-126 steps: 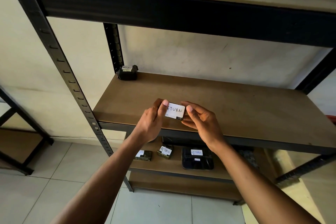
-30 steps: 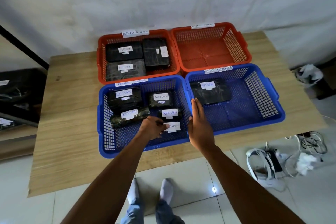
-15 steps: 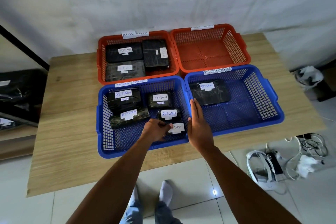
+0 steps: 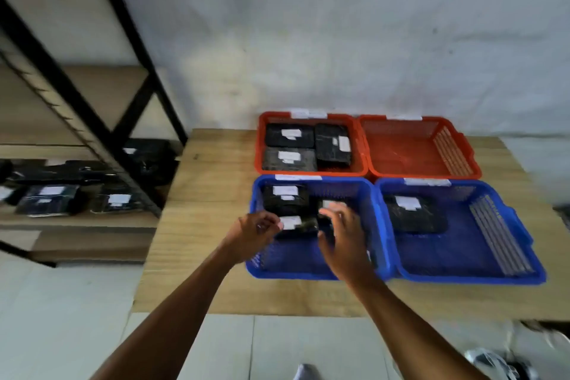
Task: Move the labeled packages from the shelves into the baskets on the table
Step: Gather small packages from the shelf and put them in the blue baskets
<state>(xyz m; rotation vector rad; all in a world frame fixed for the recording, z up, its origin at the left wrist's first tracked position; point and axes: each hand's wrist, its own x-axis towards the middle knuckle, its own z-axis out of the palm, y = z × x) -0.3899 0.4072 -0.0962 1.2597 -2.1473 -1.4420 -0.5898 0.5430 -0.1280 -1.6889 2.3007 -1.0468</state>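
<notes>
Swinging left, the view now takes in the black metal shelf [image 4: 92, 219], where more black wrapped packages [image 4: 49, 199] wait. The left hand [image 4: 257, 230], loosely curled and empty, and the spread right hand [image 4: 344, 237] are leaving the lower-centre blue plastic mesh basket [image 4: 311, 274], the delivery made. Another fetch seems next. The white labels [image 4: 284, 190] are too blurred to read.

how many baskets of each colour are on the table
red baskets: 2
blue baskets: 2
total: 4
</notes>
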